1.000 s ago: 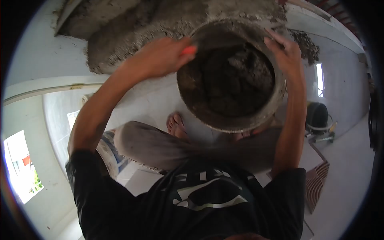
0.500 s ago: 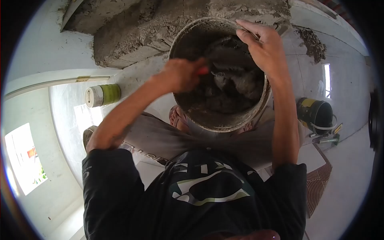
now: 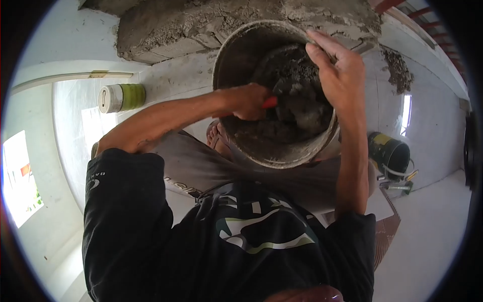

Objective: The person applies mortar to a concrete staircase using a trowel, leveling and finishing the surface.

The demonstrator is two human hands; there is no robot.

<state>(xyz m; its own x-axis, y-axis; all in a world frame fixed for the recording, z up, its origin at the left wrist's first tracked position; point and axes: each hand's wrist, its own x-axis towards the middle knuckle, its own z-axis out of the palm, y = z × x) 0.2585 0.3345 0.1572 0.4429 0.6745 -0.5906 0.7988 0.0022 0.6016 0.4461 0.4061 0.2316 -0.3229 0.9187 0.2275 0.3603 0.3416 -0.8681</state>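
Observation:
A mortar-caked bucket (image 3: 275, 162) stands tilted between my legs, its mouth facing me. Wet grey mortar (image 3: 302, 70) lies inside. My left hand (image 3: 250, 102) reaches over the near left rim, closed round the red handle of a trowel (image 3: 270, 102); the blade is hidden in or blends with the mortar. At the upper right of the rim, my right hand (image 3: 342, 70) grips the bucket, thumb toward the inside and fingers along the edge.
Behind the bucket runs a rough mortar-covered ledge (image 3: 171, 38). A green-and-white pail (image 3: 122, 98) lies to the left. On the right are a dark bucket (image 3: 395, 153) on its side, a green-handled tool (image 3: 400, 186), a patterned piece (image 3: 386, 231) and splattered mortar (image 3: 397, 68).
My left hand has moved right and slightly down inside the bucket with the trowel, and the mortar has shifted. My right hand keeps its grip on the rim. The whole view has turned slightly.

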